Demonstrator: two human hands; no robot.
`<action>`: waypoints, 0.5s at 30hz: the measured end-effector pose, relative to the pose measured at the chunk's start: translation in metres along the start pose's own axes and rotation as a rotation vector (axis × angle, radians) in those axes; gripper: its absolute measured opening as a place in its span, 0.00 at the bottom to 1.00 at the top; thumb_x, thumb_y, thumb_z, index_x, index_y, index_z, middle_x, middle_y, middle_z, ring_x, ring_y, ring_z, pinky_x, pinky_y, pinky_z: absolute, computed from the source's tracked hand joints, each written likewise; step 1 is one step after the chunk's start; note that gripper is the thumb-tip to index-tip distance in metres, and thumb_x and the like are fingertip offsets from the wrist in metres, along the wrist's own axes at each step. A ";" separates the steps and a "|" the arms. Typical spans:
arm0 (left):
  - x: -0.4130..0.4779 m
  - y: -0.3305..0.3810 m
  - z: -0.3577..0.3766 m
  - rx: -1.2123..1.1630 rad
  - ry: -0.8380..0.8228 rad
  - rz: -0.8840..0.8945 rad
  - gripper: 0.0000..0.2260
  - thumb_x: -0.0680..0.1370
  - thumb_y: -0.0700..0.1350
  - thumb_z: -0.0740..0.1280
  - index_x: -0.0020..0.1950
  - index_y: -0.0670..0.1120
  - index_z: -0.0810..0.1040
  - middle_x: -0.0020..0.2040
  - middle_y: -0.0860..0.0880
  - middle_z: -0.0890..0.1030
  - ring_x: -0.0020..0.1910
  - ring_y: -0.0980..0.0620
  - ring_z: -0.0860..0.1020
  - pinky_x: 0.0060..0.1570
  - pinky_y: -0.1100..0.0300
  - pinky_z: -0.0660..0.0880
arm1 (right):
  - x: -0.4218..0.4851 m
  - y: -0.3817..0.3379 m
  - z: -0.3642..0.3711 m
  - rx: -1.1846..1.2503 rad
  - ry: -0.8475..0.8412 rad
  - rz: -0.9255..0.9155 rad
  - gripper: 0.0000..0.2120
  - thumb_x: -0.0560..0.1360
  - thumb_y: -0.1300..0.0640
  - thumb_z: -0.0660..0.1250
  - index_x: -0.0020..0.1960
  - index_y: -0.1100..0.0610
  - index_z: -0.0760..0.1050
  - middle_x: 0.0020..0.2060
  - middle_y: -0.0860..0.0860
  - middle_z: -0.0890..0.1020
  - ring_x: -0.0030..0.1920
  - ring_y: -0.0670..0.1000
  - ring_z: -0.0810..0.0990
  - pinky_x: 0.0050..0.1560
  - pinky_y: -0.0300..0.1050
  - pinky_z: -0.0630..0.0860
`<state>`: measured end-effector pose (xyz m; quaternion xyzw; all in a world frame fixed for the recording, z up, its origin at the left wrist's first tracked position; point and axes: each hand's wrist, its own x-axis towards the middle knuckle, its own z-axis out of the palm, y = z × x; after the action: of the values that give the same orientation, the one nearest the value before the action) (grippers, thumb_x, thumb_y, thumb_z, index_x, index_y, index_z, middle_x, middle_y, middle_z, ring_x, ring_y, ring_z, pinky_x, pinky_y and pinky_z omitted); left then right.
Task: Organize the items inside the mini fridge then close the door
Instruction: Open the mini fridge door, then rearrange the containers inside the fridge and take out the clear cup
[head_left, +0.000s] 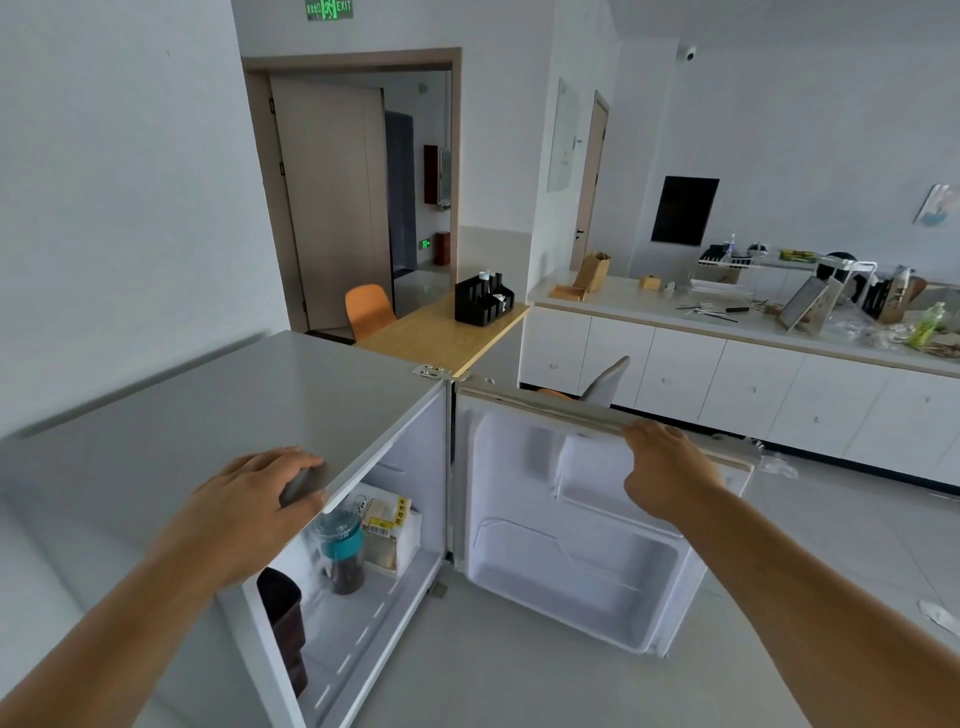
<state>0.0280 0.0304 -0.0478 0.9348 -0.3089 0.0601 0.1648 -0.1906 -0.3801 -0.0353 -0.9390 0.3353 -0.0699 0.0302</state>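
A white mini fridge (208, 405) stands below me with its door (566, 551) swung wide open to the right. My left hand (249, 514) rests flat on the front edge of the fridge top, fingers curled over the lip. My right hand (670, 467) grips the top edge of the open door. Inside the fridge stand a clear jar with a teal band (343, 551), a packaged food bag with a yellow label (387, 525) behind it, and a dark brown container (283, 618) at the front left. The door shelves are bare.
A wooden table (441, 332) with a black organiser (483, 301) and an orange chair (369, 309) stand behind the fridge. A grey chair (608, 384) is behind the door. White cabinets with a cluttered counter (727, 332) run along the right. Pale floor lies in front.
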 end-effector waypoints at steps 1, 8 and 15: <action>0.000 0.000 -0.001 0.005 -0.001 0.001 0.23 0.81 0.65 0.61 0.75 0.61 0.70 0.77 0.57 0.72 0.75 0.50 0.68 0.72 0.47 0.69 | 0.003 0.002 -0.001 -0.004 -0.010 0.000 0.30 0.73 0.63 0.63 0.75 0.50 0.69 0.73 0.49 0.73 0.71 0.55 0.72 0.59 0.53 0.80; -0.002 0.002 -0.003 0.032 0.007 0.017 0.23 0.81 0.65 0.61 0.75 0.61 0.70 0.77 0.56 0.73 0.74 0.49 0.70 0.70 0.46 0.71 | 0.012 0.006 -0.002 -0.058 -0.029 -0.051 0.28 0.76 0.60 0.65 0.76 0.51 0.70 0.71 0.51 0.74 0.70 0.56 0.73 0.61 0.53 0.79; -0.007 0.009 -0.005 0.094 0.094 0.063 0.18 0.80 0.58 0.70 0.68 0.53 0.80 0.69 0.52 0.80 0.65 0.45 0.78 0.60 0.46 0.78 | 0.001 0.000 0.021 -0.061 0.066 -0.126 0.37 0.79 0.51 0.66 0.83 0.52 0.55 0.80 0.54 0.64 0.80 0.59 0.61 0.79 0.56 0.62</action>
<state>0.0167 0.0291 -0.0418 0.9273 -0.3272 0.1235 0.1333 -0.1867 -0.3804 -0.0563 -0.9559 0.2785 -0.0921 -0.0140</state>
